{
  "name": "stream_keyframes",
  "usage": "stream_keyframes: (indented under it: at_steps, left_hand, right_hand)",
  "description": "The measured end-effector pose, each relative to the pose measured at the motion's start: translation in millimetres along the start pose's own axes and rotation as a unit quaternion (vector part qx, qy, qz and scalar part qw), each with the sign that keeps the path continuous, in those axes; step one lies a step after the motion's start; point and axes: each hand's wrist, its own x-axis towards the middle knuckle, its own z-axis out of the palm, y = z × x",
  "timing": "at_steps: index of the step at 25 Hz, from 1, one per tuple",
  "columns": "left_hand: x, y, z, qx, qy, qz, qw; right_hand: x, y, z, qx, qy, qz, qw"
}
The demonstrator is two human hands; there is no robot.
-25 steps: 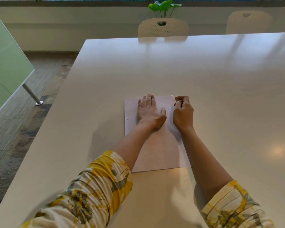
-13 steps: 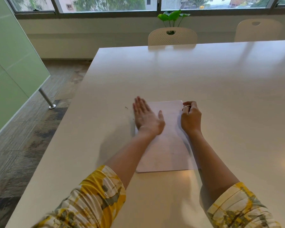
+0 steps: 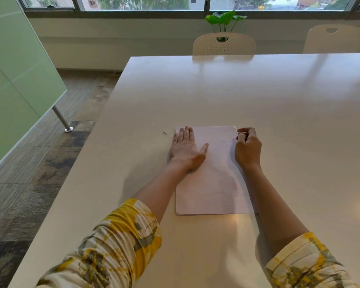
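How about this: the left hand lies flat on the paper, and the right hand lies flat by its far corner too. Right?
Not quite. The head view shows the left hand flat on the paper, but the right hand by its far corner is curled, pinching a tiny thing.

A: What stands past the tabletop's (image 3: 258, 96) far edge?
B: A pale chair (image 3: 224, 45) at mid-edge and a second chair (image 3: 334, 39) toward the far right corner, with a plant (image 3: 224, 18) behind the first (under the window (image 3: 141, 3)).
A: Off the left edge?
B: A green panel (image 3: 15, 80) on a metal leg (image 3: 61, 119), above streaked floor (image 3: 40, 173).
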Motion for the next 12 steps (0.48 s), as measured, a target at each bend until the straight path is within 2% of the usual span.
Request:
stream_keyframes:
  at_steps: [3,8,10,12]
  left_hand:
    - [1,-22,-7,0.013,-0.007,-0.015,1.0]
    - [0,-55,-23,0.038,-0.035,0.008,0.999]
    - [3,-68,-36,0.006,-0.049,0.007,0.999]
    - [11,-76,-54,-0.059,-0.002,-0.004,0.998]
  right_hand:
    - [-1,-1,0,0.003,-0.004,0.0,1.0]
    - [-2,-3,0,-0.006,-0.006,-0.006,1.0]
    - [-2,-3,0,-0.012,-0.002,-0.009,1.0]
    - [-2,-4,0,-0.017,0.0,-0.014,1.0]
